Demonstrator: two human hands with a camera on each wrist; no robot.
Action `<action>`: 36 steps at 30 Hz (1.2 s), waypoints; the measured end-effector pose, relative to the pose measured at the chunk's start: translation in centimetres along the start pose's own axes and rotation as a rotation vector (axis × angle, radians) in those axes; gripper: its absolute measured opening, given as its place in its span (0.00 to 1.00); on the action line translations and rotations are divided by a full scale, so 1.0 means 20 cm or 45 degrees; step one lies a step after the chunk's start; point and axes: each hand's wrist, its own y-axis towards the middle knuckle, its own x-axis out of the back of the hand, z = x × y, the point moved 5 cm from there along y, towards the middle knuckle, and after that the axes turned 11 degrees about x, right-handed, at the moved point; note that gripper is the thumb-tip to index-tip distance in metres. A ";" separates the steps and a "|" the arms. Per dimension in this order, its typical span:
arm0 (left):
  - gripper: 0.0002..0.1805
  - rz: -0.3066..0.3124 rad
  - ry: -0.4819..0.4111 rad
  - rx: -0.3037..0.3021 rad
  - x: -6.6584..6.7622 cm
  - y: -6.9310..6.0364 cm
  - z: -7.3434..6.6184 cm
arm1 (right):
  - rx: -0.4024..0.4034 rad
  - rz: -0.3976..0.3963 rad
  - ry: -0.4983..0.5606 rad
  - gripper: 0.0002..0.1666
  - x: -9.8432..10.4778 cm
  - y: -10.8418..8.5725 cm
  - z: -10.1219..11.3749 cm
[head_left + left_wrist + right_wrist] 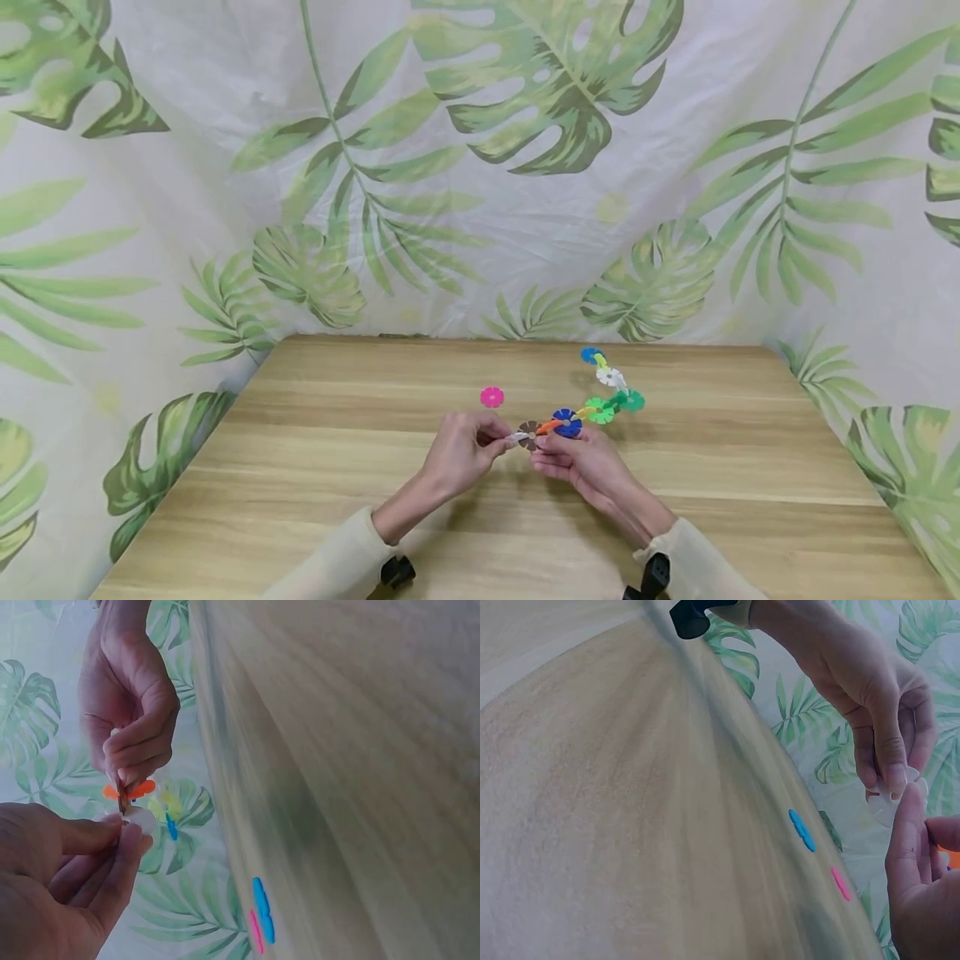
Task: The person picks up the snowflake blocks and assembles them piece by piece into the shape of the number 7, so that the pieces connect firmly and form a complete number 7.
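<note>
A chain of interlocking notched plastic discs runs from my hands toward the back right of the table. My left hand (463, 450) pinches the white disc (517, 437) at its near end. That white disc (883, 808) also shows between both hands' fingertips in the right wrist view. With thumb and fingers, my right hand (588, 467) grips the brown disc (529, 435) joined to the white one. Beyond it come an orange disc (550, 427), a dark blue disc (567, 422) and several more, ending at a blue disc (591, 356).
A loose pink disc (492, 397) lies on the wooden table (322, 467) beyond my left hand. Close to it is a loose light blue disc (802, 830), seen in both wrist views. A leaf-patterned cloth (540, 250) hangs behind the table.
</note>
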 end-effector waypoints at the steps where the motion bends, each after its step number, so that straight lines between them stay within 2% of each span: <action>1: 0.03 -0.001 0.011 -0.025 0.00 0.00 -0.01 | -0.001 0.005 0.007 0.10 0.00 0.00 0.00; 6: 0.03 0.011 0.057 -0.116 0.00 0.00 -0.03 | 0.006 0.046 0.031 0.11 0.02 -0.01 0.02; 10: 0.03 0.053 0.062 -0.122 0.00 0.01 -0.04 | -0.003 0.055 0.016 0.13 0.03 -0.01 0.02; 12: 0.03 0.096 0.063 -0.089 0.00 0.01 -0.03 | -0.012 0.038 0.002 0.14 0.04 -0.02 0.02; 15: 0.07 0.158 0.081 0.005 0.02 0.01 0.02 | -0.022 0.008 -0.010 0.14 0.07 -0.03 0.03; 18: 0.13 0.206 0.119 0.122 0.03 0.02 0.09 | -0.019 -0.007 -0.016 0.13 0.09 -0.04 0.05; 24: 0.18 0.293 0.183 0.266 0.04 0.05 0.23 | -0.013 -0.022 -0.007 0.15 0.13 -0.05 0.06; 26: 0.18 0.326 0.212 0.292 0.05 0.06 0.26 | -0.013 -0.036 -0.002 0.17 0.14 -0.06 0.06; 30: 0.18 0.391 0.275 0.268 0.06 0.09 0.31 | -0.017 -0.077 -0.007 0.20 0.16 -0.05 0.05; 33: 0.17 0.425 0.267 0.263 0.06 0.12 0.35 | -0.015 -0.097 -0.012 0.21 0.18 -0.05 0.05; 36: 0.17 0.435 0.248 0.298 0.06 0.13 0.38 | -0.012 -0.089 -0.010 0.22 0.17 -0.05 0.05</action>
